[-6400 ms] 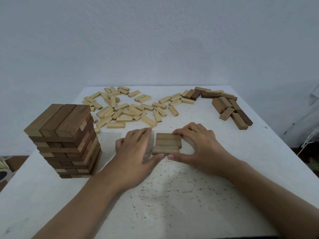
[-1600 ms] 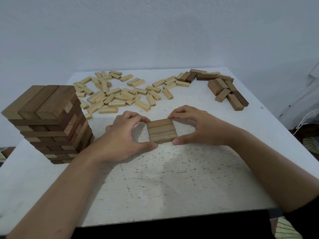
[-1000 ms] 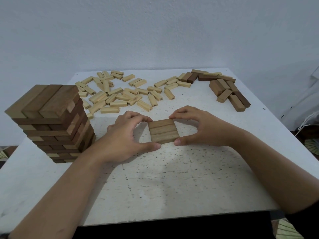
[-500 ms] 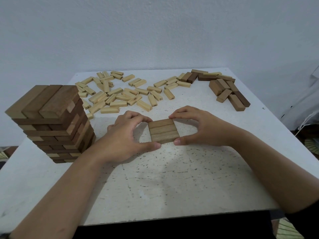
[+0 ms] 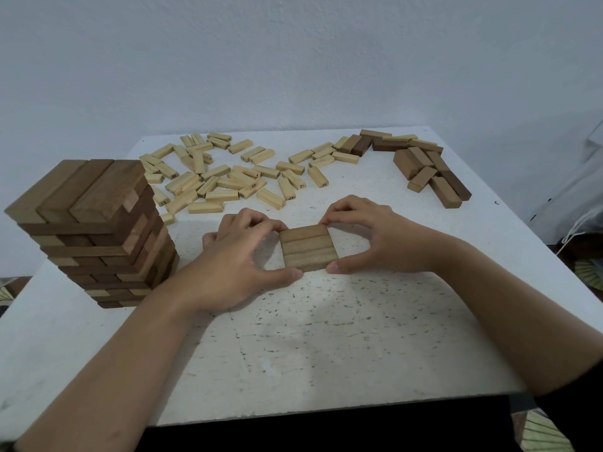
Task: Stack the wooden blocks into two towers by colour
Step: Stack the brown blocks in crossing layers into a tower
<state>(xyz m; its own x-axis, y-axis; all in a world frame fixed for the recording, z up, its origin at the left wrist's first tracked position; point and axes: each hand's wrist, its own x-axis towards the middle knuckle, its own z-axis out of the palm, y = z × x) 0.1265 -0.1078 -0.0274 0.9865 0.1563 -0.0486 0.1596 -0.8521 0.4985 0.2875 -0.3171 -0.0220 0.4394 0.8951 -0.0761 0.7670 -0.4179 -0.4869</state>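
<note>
Three brown blocks lie side by side as a flat square layer (image 5: 308, 247) in the middle of the white table (image 5: 326, 353). My left hand (image 5: 235, 265) pinches the layer's left side between thumb and fingers. My right hand (image 5: 372, 236) pinches its right side the same way. A tall tower of brown blocks (image 5: 94, 230) stands at the left. Several loose light blocks (image 5: 225, 177) lie scattered at the back. Several loose brown blocks (image 5: 427, 171) lie at the back right.
A plain wall rises behind the table. The table's front edge (image 5: 326, 409) runs close below my forearms. The tower stands a little left of my left wrist. White cloth and a cord hang off the right side.
Since 6.4 s ago the three blocks were squared into a tight layer and the view dropped closer. Over the last second both hands stay almost still on the layer.
</note>
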